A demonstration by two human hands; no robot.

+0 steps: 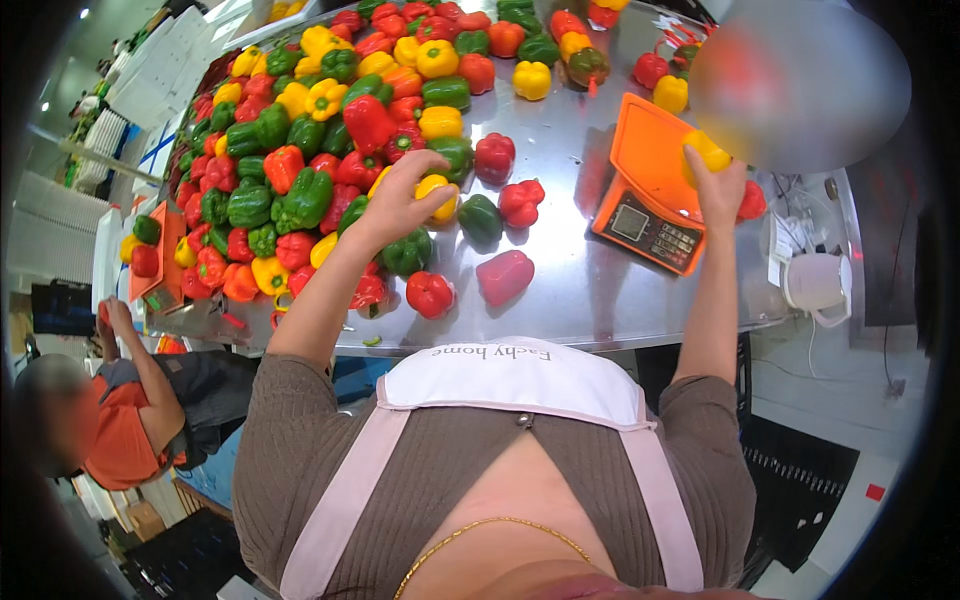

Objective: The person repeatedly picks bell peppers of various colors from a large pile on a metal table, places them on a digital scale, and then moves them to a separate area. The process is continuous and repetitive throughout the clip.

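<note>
My left hand (409, 195) reaches over the edge of the pepper pile, fingers apart and curved. Just under its thumb is a yellow bell pepper (437, 201); whether they touch is hard to tell. In my right hand (718, 193) is another yellow bell pepper (703, 156), held over the right side of an orange digital scale (646, 154). The scale's pan is tilted in view, its display and keys facing me. Between my hands lie a dark green pepper (480, 219), a knobbly red pepper (521, 202) and a pinkish-red pepper (505, 277).
A large heap of mixed bell peppers (300, 135) covers the left of the steel table (570, 300). A white kettle (816, 283) stands at the right edge near cables. A person in orange (124, 431) works at left beside a second orange scale (161, 259). Someone opposite is blurred.
</note>
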